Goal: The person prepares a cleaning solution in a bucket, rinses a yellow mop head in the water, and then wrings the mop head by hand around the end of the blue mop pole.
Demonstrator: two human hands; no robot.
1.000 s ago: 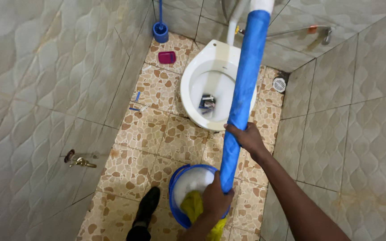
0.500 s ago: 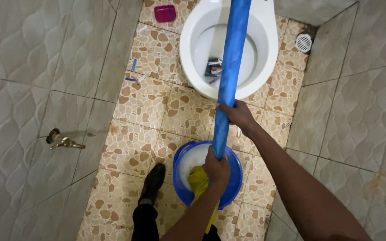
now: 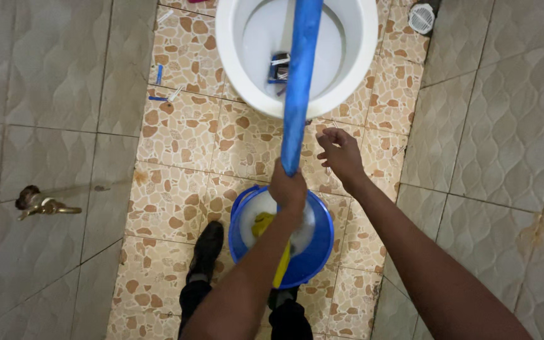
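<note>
Gripped in my left hand (image 3: pixel 288 187), the blue pole (image 3: pixel 299 82) runs lengthwise away over the toilet bowl (image 3: pixel 234 82); my right hand (image 3: pixel 341 154) hangs spread just beside it, off it, above the blue bucket (image 3: pixel 319 242).

Bucket (image 3: pixel 322 242) nearest, between shoe (image 3: pixel 206 249) and wall, toilet (image 3: pixel 234 56) beyond, tap (image 3: pixel 42 204) at left.

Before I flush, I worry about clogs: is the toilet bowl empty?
Not empty. Small dark and white items lie inside the white toilet bowl.
</note>
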